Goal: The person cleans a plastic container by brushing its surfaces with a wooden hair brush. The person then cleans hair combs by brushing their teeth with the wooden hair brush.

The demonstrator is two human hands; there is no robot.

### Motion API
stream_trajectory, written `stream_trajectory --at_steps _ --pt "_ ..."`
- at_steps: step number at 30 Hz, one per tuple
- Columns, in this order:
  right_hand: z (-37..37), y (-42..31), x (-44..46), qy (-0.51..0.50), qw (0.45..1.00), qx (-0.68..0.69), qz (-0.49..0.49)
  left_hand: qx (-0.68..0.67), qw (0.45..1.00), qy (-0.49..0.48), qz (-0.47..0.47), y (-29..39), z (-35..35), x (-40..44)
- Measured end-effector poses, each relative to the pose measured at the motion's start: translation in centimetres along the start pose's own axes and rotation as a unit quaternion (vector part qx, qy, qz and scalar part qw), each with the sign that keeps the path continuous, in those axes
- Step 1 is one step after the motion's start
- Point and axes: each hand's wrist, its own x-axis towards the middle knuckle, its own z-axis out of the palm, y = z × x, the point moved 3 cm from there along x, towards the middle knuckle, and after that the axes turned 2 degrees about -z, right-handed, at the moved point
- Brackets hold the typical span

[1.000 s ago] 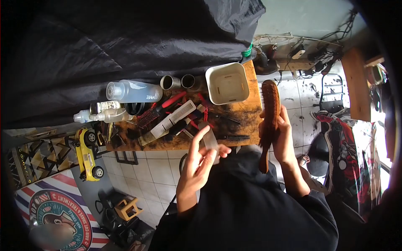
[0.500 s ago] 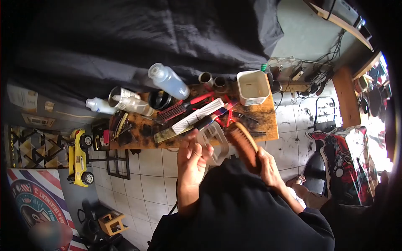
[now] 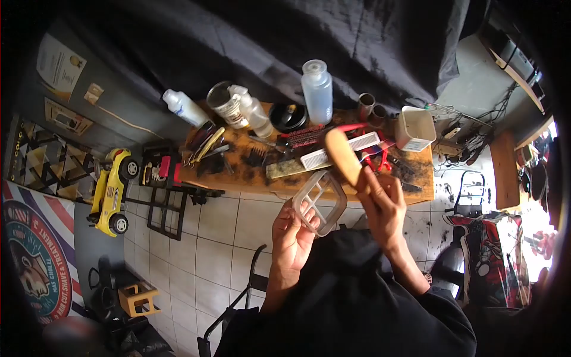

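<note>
My left hand [image 3: 291,239] grips a clear, rounded-square plastic frame with crossbars [image 3: 341,205], its fingers on the lower left edge. A wooden-backed brush [image 3: 343,156] is in my right hand [image 3: 385,208], fingers closed around its lower end. The smooth tan back faces up, so the bristles are hidden. Both items are above the front edge of the wooden table [image 3: 238,181]. Behind the brush lies a white comb [image 3: 314,159], with red-handled tools [image 3: 376,162] to its right.
On the table stand a blue-tinted bottle [image 3: 318,98], a spray bottle [image 3: 254,113], a black round container [image 3: 288,119], and a white square tub [image 3: 416,128]. Dark hair clippings are scattered over the wood. A yellow toy car [image 3: 111,190] stands at left; a black metal chair frame [image 3: 250,285] is beside my left arm.
The brush has turned from bristles showing to its wooden back facing up, and moved higher over the table. The plastic frame remains in my left hand. The camera view has shifted left.
</note>
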Motion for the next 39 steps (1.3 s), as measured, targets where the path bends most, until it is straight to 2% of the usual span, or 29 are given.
stream_trajectory --at_steps 3,5,6,7,9,10,11,12,15,17,18,19,21,22,24,25,26,29,30,31,32,33,37,39 --pt "0.6 -1.2 -0.2 0.009 1.0 0.012 -0.001 -0.033 0.999 0.01 0.011 0.8 -1.5 -0.1" --pt "1.3 -3.3 -1.1 -0.058 0.992 0.1 -0.046 -0.058 0.998 0.008 0.022 1.0 -2.8 0.0" --pt "1.7 -4.1 -1.6 -0.096 0.986 0.119 -0.073 -0.01 0.998 0.069 0.01 1.6 -2.2 -0.3" --pt "2.2 -4.6 -1.9 -0.138 0.975 0.132 -0.114 0.001 0.998 0.056 0.023 1.7 -3.1 -0.9" --pt "3.3 -3.8 -2.5 -0.144 0.977 0.131 -0.09 0.004 0.995 0.085 0.059 2.5 -2.2 -0.7" --pt "3.2 -3.5 -2.0 -0.105 0.989 0.077 -0.074 0.003 0.995 0.083 0.06 2.5 -2.8 -0.6" --pt "3.0 -3.1 -1.4 -0.066 0.996 0.022 -0.055 -0.048 0.996 0.038 0.063 2.4 -3.7 -0.7" --pt "2.8 -2.1 -0.9 -0.065 0.997 0.037 -0.018 -0.099 0.993 -0.006 0.064 2.4 -3.8 -0.8" --pt "2.4 -2.3 -0.6 -0.019 0.998 0.049 0.028 -0.081 0.994 0.043 0.053 2.5 -3.6 -1.2" --pt "2.3 -3.4 -0.6 -0.051 0.995 0.089 0.013 -0.072 0.994 0.061 0.048 2.7 -3.6 -0.9" --pt "2.7 -3.9 -0.7 -0.071 0.991 0.113 -0.028 -0.065 0.994 0.078 0.044 2.8 -3.6 -0.7" --pt "3.1 -4.4 -1.3 -0.113 0.982 0.149 -0.036 -0.064 0.994 0.076 0.045 2.8 -3.7 -0.7" --pt "3.6 -5.3 -1.5 -0.225 0.954 0.156 -0.12 -0.078 0.989 0.124 0.032 2.4 -4.2 -0.8" --pt "3.8 -5.3 -1.3 -0.217 0.953 0.149 -0.153 -0.13 0.989 0.045 0.052 2.8 -2.9 -0.3" --pt "3.1 -4.0 0.1 -0.17 0.967 0.124 -0.145 -0.099 0.993 0.034 0.045 3.4 -3.3 0.0" --pt "2.6 -3.2 0.5 -0.128 0.977 0.102 -0.136 -0.07 0.996 0.028 0.042 3.6 -3.2 0.2" --pt "2.3 -2.0 0.5 -0.094 0.992 0.059 -0.054 -0.083 0.996 0.003 0.035 3.6 -2.7 0.4" --pt "0.5 -0.1 1.4 -0.038 0.997 0.05 0.049 -0.063 0.998 0.013 0.025 3.1 -2.7 1.0" --pt "0.5 0.7 1.2 -0.027 0.992 0.09 0.086 -0.058 0.998 0.013 0.014 3.0 -2.5 1.3" --pt "0.1 0.7 1.0 -0.023 0.992 0.087 0.088 -0.058 0.998 0.011 0.01 2.9 -2.3 1.5" --pt "0.1 0.9 0.7 -0.035 0.947 0.246 0.202 -0.055 0.998 0.029 -0.001 2.8 -2.2 1.8" --pt "0.4 1.0 0.2 -0.044 0.864 0.397 0.306 -0.052 0.997 0.047 -0.012 2.6 -2.2 2.1" --pt "2.0 1.2 -0.8 -0.063 0.839 0.431 0.326 -0.049 0.997 0.024 -0.05 2.3 -2.6 2.8" --pt "1.9 1.2 -0.8 -0.065 0.832 0.438 0.333 -0.114 0.991 0.0 -0.072 2.4 -2.2 2.9"
